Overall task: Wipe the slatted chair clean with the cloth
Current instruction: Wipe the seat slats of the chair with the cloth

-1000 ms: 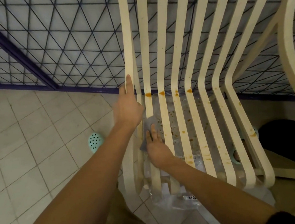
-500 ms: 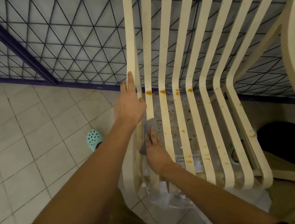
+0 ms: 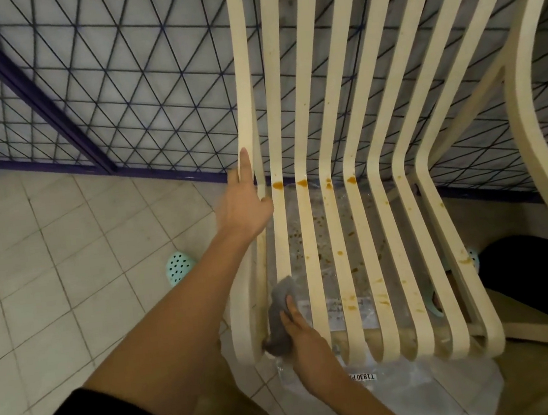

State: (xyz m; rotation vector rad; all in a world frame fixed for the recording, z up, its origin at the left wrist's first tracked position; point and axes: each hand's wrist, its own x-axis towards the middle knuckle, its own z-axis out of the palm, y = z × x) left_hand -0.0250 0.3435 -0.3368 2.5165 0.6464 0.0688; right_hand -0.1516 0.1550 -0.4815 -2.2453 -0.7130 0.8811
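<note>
While the left hand (image 3: 245, 207) lies flat, fingers straight, against the outermost left slat at centre frame, the right hand (image 3: 304, 339) presses a grey cloth (image 3: 280, 313) with straight fingers onto the cream slatted chair (image 3: 378, 194), lower centre, near the seat's front left edge. Orange stains (image 3: 302, 183) dot the slats.
</note>
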